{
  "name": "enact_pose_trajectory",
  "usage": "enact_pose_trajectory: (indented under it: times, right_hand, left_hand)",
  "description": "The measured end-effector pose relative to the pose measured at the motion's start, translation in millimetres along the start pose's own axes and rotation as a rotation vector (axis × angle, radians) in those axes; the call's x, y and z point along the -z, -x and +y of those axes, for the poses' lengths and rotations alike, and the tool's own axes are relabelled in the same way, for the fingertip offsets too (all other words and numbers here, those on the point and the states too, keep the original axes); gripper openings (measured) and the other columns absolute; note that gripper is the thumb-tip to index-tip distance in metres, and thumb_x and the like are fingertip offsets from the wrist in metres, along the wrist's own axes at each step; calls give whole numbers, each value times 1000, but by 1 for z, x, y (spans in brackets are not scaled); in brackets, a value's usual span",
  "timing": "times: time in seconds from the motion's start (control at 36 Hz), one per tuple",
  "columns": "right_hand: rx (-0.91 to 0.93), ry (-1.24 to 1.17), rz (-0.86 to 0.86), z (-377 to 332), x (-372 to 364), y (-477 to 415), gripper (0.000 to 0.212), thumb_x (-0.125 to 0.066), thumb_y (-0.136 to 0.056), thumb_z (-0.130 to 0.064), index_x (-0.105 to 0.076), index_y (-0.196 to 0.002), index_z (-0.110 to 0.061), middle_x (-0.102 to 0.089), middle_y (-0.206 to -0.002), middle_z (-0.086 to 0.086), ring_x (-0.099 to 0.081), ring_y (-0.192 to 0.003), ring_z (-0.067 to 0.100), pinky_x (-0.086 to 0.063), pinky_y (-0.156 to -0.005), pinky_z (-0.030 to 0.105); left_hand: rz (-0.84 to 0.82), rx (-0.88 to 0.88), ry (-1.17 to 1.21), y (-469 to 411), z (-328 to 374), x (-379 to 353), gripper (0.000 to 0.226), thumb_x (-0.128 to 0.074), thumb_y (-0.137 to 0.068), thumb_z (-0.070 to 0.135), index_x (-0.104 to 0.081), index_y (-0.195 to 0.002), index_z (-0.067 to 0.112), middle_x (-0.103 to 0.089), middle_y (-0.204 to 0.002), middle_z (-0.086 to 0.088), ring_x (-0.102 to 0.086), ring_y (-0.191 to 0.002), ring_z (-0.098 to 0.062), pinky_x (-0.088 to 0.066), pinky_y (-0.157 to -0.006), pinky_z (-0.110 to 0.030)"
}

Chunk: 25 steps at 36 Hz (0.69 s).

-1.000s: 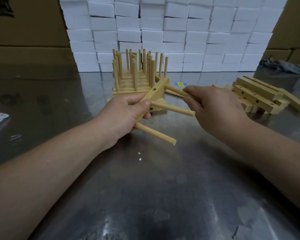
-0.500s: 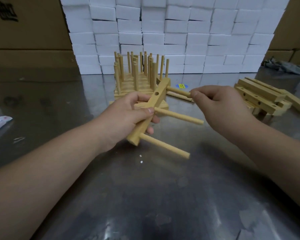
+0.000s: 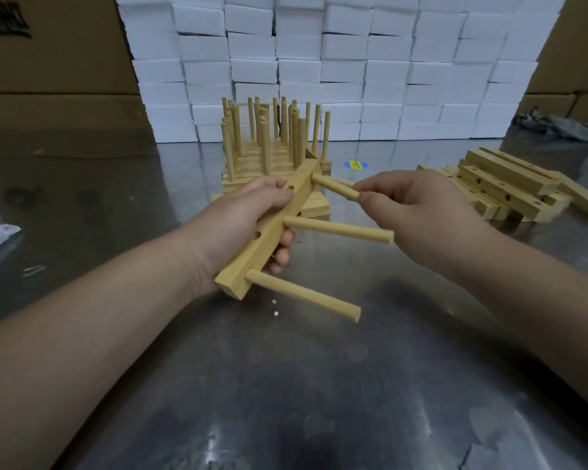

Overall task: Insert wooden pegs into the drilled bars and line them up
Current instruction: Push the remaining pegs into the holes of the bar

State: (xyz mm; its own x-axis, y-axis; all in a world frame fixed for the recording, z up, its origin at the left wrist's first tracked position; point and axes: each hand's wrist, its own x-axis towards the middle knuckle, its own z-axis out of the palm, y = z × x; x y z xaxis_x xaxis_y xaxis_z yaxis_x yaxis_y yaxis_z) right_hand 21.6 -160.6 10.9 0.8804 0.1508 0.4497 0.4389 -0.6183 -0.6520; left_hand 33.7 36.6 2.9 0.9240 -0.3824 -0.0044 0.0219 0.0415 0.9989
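The left hand (image 3: 248, 218) grips a drilled wooden bar (image 3: 269, 232) above the metal table (image 3: 319, 385), the fingers curled round its middle from the left side, with the fingertips showing under the bar's right edge. The bar slants from near the wrist up and away to the right, and both its ends stick out past the hand. Open holes show on its upper face.

3 pegs stand out of the bar's right side, all pointing right. The near peg (image 3: 302, 295) sits by the bar's lower end, below the grip. The middle peg (image 3: 336, 228) leaves the bar just beside the left hand's fingertips. The far peg (image 3: 333, 189) sits at the bar's upper end, beyond the grip.

The right hand (image 3: 418, 208) pinches the free end of the far peg between thumb and forefinger, the other fingers curled in behind. It touches neither the bar nor the other 2 pegs.

Behind the hands, bars already fitted with pegs (image 3: 272, 140) lie side by side on the table, their pegs upright. To the right lies a pile of drilled bars without pegs (image 3: 503, 188). A round blue and yellow sticker (image 3: 354, 164) is on the table between them. White boxes (image 3: 353, 62) are stacked along the back, with cardboard cartons (image 3: 48, 62) on the left.
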Motion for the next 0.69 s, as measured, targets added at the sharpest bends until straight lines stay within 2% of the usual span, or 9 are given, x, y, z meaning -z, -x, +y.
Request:
enact_pose_trajectory:
  times: [0.08, 0.22, 0.28, 0.33, 0.42, 0.5, 0.58, 0.69]
  right_hand:
    - [7, 12, -31, -1, 1, 0, 19, -53, -87, -35, -62, -71, -37, -50, -45, -17, -42, -40, -1, -29, -37, 9]
    - [-14, 222, -159, -1, 2, -2, 15, -54, -87, -35, -58, -73, -33, -54, -65, -13, -49, -59, -5, -34, -51, 18]
    - [10, 324, -199, -3, 1, -1, 9, -58, -83, -38, -59, -75, -34, -52, -78, -13, -50, -70, 0, -34, -56, 20]
    - [25, 357, -171, -4, 1, -2, 9, -58, -78, -39, -61, -74, -32, -53, -76, -11, -50, -67, 2, -36, -54, 20]
    - [-9, 180, 0, -4, 8, -3, 7, -55, -71, -28, -57, -68, -22, -55, -54, -11, -49, -46, 1, -35, -40, 12]
    - [-93, -110, 116, -5, 13, -4, 6, -53, -74, -12, -56, -68, -14, -56, -47, -5, -52, -42, 7, -45, -44, 21]
    - [-164, -368, 89, -7, 9, -3, 16, -50, -77, 0, -55, -69, -13, -58, -45, -2, -58, -44, 13, -52, -50, 27]
    - [-123, -497, 45, -9, 1, 1, 21, -54, -80, 4, -59, -72, -14, -61, -49, -1, -62, -51, 14, -52, -52, 27]
  left_hand:
    - [48, 8, -28, 1, -2, -3, 20, -42, -96, 35, -61, -94, 27, -56, -52, -5, -52, -42, -17, -43, -39, -23]
    - [46, 8, -55, 3, -1, -5, 28, -43, -96, 33, -63, -79, 23, -57, -53, -6, -50, -38, -14, -40, -38, -19]
    - [45, 8, -99, 3, -1, -6, 29, -43, -96, 33, -65, -80, 22, -59, -54, -5, -51, -39, -13, -41, -38, -20]
    - [53, 8, -135, 4, 0, -7, 25, -44, -95, 34, -65, -90, 22, -61, -55, -4, -52, -39, -12, -42, -38, -20]
    - [68, -8, -145, 5, 1, -8, 24, -44, -95, 31, -65, -93, 20, -66, -64, -7, -50, -37, -11, -42, -37, -18]
    - [72, -21, -142, 6, 1, -9, 24, -45, -95, 27, -64, -108, 20, -70, -72, -5, -50, -36, -11, -42, -36, -17]
    - [61, -36, -143, 5, -1, -8, 29, -47, -93, 25, -62, -118, 23, -66, -65, -2, -49, -38, -10, -42, -37, -19]
    - [37, -26, -161, 3, -2, -5, 32, -47, -93, 25, -60, -123, 28, -64, -62, 0, -51, -40, -11, -43, -39, -21]
